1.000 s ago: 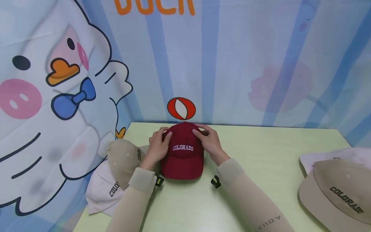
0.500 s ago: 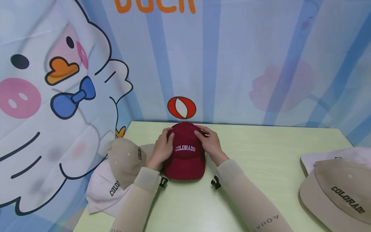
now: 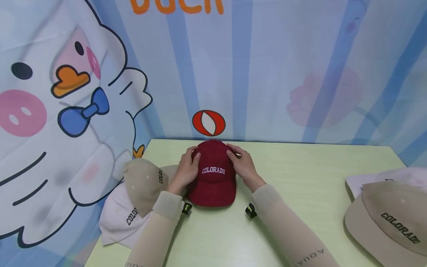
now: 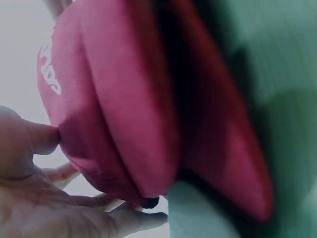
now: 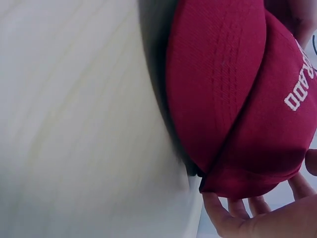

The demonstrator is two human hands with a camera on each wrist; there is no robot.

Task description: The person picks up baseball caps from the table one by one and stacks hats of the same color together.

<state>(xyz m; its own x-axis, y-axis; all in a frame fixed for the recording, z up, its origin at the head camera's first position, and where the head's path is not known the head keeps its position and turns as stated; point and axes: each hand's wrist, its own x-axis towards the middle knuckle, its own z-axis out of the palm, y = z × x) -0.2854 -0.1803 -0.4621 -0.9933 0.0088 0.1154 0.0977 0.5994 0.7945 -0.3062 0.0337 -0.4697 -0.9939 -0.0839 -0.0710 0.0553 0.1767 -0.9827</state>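
A dark red baseball cap [image 3: 211, 187] with white COLORADO lettering sits near the back of the table, brim toward me. My left hand [image 3: 186, 168] holds its left side, thumb on the crown's front and fingers round toward the back. The right hand [image 3: 245, 167] grips the other side in the same way, its thumb near the crown's edge. In the left wrist view, the thumb and fingers [image 4: 114, 218] touch the red crown [image 4: 119, 99]. Up close in the right wrist view, the fingers [image 5: 257, 218] lie along the cap's side [image 5: 247, 163]; the thumb is partly cut off.
At left, a beige cap [image 3: 143, 185] lies over a white cap [image 3: 118, 215], close to my left forearm. Another beige cap [image 3: 383, 222] overlaps a white cap [image 3: 370, 180] at right. A printed cloth backdrop [image 3: 267, 74] stands behind the pale table [image 3: 300, 174].
The red cap and my left hand have shifted slightly right. My right thumb has slid a little outward on the crown. Over the last half second, almost nothing else moves.
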